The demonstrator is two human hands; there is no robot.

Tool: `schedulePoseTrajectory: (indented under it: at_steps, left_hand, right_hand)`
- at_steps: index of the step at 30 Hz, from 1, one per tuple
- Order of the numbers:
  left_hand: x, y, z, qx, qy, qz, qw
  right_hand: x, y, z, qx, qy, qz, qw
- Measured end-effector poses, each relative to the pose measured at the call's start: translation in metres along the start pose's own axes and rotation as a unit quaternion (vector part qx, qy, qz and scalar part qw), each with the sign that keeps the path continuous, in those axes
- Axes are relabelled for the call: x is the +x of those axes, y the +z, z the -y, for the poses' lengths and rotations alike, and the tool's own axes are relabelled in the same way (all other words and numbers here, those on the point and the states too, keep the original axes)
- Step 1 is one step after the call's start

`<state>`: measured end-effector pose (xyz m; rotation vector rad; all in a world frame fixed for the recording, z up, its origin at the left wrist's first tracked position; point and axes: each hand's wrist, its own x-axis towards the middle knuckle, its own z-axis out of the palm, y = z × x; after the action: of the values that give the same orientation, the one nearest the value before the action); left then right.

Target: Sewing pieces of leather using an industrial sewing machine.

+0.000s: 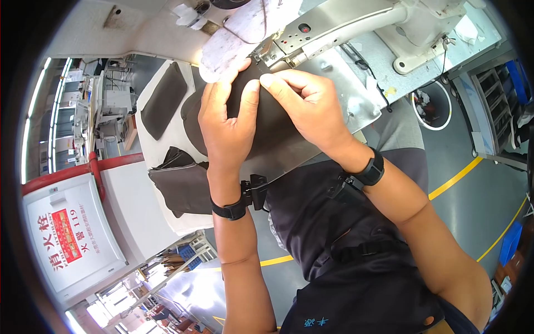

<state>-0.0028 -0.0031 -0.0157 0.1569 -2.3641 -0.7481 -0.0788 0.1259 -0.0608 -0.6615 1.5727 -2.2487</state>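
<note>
A dark fabric piece (pixel 271 129) lies on the metal plate (pixel 356 92) of a sewing machine (pixel 356 22), its top edge up at the needle area. My left hand (pixel 227 119) lies flat on the fabric's left side, fingers stretched toward the machine. My right hand (pixel 308 106) pinches the fabric's upper edge between thumb and fingers, close to my left thumb. Both wrists wear black bands.
A white side table (pixel 167 136) on the left carries a long dark fabric piece (pixel 163 100) and a stack of folded dark pieces (pixel 183 186). A round white bin (pixel 434 106) stands on the grey floor at right, beside yellow floor lines (pixel 456 178). A white cabinet (pixel 72 234) is lower left.
</note>
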Motion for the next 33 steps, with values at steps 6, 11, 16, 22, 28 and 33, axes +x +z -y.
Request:
schedulePoseTrajectory:
  at_steps: [6,11,16,22,28,33]
  left_hand:
    - [-0.001,-0.002,-0.009,0.026,-0.051,0.038,0.998]
    - [0.007,-0.009,-0.014,0.069,-0.028,0.068,0.995]
    - [0.01,-0.008,-0.007,0.046,-0.054,0.087,0.994]
    - [0.019,-0.011,-0.008,0.03,-0.074,0.117,0.99]
    - [0.029,-0.011,-0.01,0.021,-0.165,0.143,0.976]
    - [0.037,-0.019,0.012,-0.022,-0.221,0.187,0.957]
  right_hand:
    - [0.002,-0.007,0.003,-0.018,0.008,0.018,1.0]
    - [0.004,-0.003,-0.001,0.009,-0.027,0.013,1.0]
    - [0.003,-0.006,0.0,0.025,-0.009,0.024,0.999]
    - [0.001,-0.005,0.0,0.029,-0.011,0.036,0.999]
    - [0.002,-0.006,-0.002,0.011,-0.019,0.036,0.999]
    - [0.001,-0.006,0.004,0.001,-0.027,0.05,0.998]
